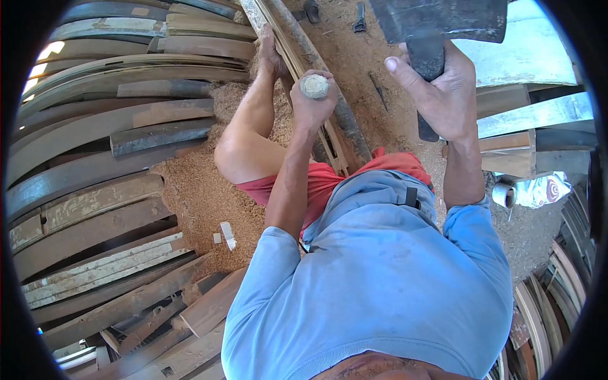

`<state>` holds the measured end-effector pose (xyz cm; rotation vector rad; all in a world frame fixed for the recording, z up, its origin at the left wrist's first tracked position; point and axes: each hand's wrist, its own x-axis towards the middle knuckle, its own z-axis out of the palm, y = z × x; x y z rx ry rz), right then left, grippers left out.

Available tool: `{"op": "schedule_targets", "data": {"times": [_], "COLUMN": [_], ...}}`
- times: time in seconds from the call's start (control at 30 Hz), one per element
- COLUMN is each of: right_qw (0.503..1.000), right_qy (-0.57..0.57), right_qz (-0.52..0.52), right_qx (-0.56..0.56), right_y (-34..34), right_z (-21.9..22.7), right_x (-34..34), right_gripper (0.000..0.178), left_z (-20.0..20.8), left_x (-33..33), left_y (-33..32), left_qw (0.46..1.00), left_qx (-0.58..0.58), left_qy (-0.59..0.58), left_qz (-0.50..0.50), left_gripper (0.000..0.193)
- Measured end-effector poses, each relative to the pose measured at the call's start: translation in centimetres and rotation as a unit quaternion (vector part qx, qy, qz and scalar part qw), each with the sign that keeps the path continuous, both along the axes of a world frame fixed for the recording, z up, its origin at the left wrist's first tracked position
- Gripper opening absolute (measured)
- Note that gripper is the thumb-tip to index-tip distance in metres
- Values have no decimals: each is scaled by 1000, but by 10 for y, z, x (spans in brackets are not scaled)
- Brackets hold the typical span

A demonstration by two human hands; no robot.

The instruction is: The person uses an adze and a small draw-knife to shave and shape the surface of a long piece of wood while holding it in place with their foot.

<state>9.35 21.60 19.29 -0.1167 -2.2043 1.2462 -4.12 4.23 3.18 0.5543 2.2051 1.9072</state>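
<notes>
My left hand [310, 107] is closed around an upright handle with a pale, worn round end [314, 87], probably a chisel; its lower part is hidden beneath my fist. Under that hand a long wooden piece [334, 140] with grooves along it runs from my lap away to the far top edge. At the right, my right hand [443, 95] grips the short dark handle of a hatchet-like tool [437, 22] with a broad, flat dark head. The head is raised and partly cut off by the top edge. My thumb lies stretched beside the handle.
Stacked boards [114, 120] fill the left side. Sawdust and shavings [196, 190] cover the ground by my bent bare leg [253, 120]. A thin dark tool [378, 90] lies on the ground beyond my lap. More planks [506, 152], a roll [503, 195] and a white packet [541, 190] are at right.
</notes>
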Motion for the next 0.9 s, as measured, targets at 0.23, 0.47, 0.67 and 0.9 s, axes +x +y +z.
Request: {"op": "schedule_targets", "data": {"times": [0.23, 0.47, 0.67, 0.9], "right_qw": [1000, 963, 988, 977], "right_qy": [4, -185, -112, -62], "right_qz": [20, 53, 44, 95], "right_qx": [9, 191, 92, 182], "right_y": [-4, -9, -13, -22], "right_z": [-4, -83, -54, -65], "right_x": [-4, -10, -7, -18], "right_gripper": [27, 36, 36, 28], "left_z": [-5, 1, -16, -13], "left_x": [-3, 22, 37, 32], "left_y": [0, 7, -5, -18], "left_qw": [1000, 992, 996, 994], "left_qx": [-9, -17, -3, -5], "left_qy": [18, 121, 90, 104], "left_qz": [22, -21, -13, -25], "left_gripper": [7, 15, 10, 8]}}
